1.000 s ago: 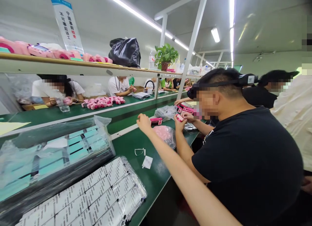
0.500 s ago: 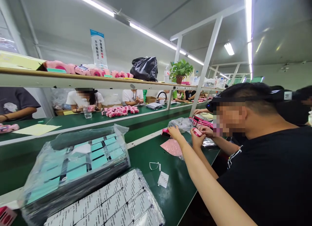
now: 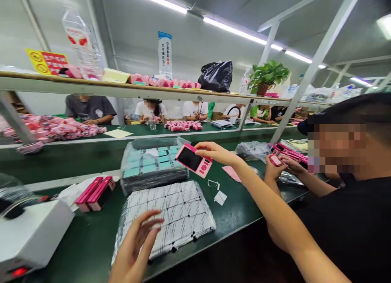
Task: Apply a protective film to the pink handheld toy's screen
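My right hand grips a pink handheld device by its upper edge. The device has a dark rectangular screen and a few dark pink buttons, and hangs tilted above the bench. Low in the middle, my left hand is open with nothing in it, fingers apart and curved. Beneath and beside it lies a plastic-wrapped stack of white printed panels. Behind that stack sits another bagged stack with turquoise panels. Two pink devices stand side by side at the left.
A white box with a red light stands at the front left. A small white card and a pink bubble-wrap piece lie on the green bench. At the right, a co-worker handles a pink part. A shelf runs across above.
My right hand has come back from beside the co-worker, now with the pink device in it. My left hand has come into view. The view has swung left.
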A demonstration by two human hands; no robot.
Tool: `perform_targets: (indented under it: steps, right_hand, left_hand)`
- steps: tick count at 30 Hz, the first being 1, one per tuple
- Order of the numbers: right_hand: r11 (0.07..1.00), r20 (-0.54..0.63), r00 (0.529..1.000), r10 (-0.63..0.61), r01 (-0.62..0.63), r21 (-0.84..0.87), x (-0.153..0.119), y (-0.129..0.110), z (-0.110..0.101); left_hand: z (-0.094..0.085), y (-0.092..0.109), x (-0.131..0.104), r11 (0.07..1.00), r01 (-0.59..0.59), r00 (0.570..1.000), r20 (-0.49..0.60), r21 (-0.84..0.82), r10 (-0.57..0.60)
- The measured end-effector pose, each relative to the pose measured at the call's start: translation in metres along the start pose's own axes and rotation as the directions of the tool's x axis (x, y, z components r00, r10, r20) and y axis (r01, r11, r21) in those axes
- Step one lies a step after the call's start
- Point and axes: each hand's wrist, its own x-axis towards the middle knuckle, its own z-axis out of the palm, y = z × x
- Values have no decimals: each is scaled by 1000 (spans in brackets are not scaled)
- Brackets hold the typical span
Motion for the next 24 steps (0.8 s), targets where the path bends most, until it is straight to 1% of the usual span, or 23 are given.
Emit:
perform_targets:
  steps: [2, 3, 5, 7, 8, 10, 13, 15, 17, 19, 21, 22, 24]
  right_hand:
    - [997, 133, 990, -34, 26, 67, -7, -33, 27]
    - [995, 188, 981, -45, 28, 92, -11, -47, 39]
    - [991, 270, 961, -57, 22, 129, -17, -70, 61]
    - [989, 332, 943, -40, -11, 150, -22, -85, 76]
    - [987, 343, 939, -25, -32, 158, -24, -90, 82]
    - [981, 311, 950, 14, -73, 180, -30, -95, 89]
    - [950, 160, 984, 82, -126, 285, -48, -95, 100]
    - [892, 106, 988, 110, -145, 429, -68, -94, 115]
    - [809, 69, 992, 105, -126, 574, -90, -93, 135]
    - [752, -9, 992, 124, -88, 653, -109, -92, 156]
    - [728, -93, 981, 172, -63, 683, -122, -92, 173]
    - [719, -119, 973, 197, -61, 692, -126, -93, 178]
    - [707, -132, 965, 227, -70, 703, -130, -94, 183]
  left_hand:
    - [5, 18, 9, 990, -93, 994, -58, -109, 87]
    - [7, 26, 12, 982, -108, 992, -76, -157, 97]
    - [7, 39, 14, 971, -96, 994, -81, -218, 80]
    - [6, 46, 12, 968, -68, 997, -61, -242, 54]
    - [5, 47, 10, 967, -65, 997, -61, -247, 51]
    - [4, 46, 5, 965, -70, 996, -79, -254, 51]
    - [5, 41, -2, 949, -63, 989, -150, -309, 17]
    - [9, 38, -6, 930, -56, 977, -212, -364, -24]
    - [13, 35, -9, 919, -41, 968, -245, -391, -61]
    - [16, 35, -14, 922, -20, 966, -245, -387, -82]
    - [17, 37, -22, 930, -9, 965, -247, -369, -89]
    - [17, 39, -26, 931, -8, 967, -241, -364, -86]
    - [17, 45, -33, 930, -8, 976, -205, -368, -72]
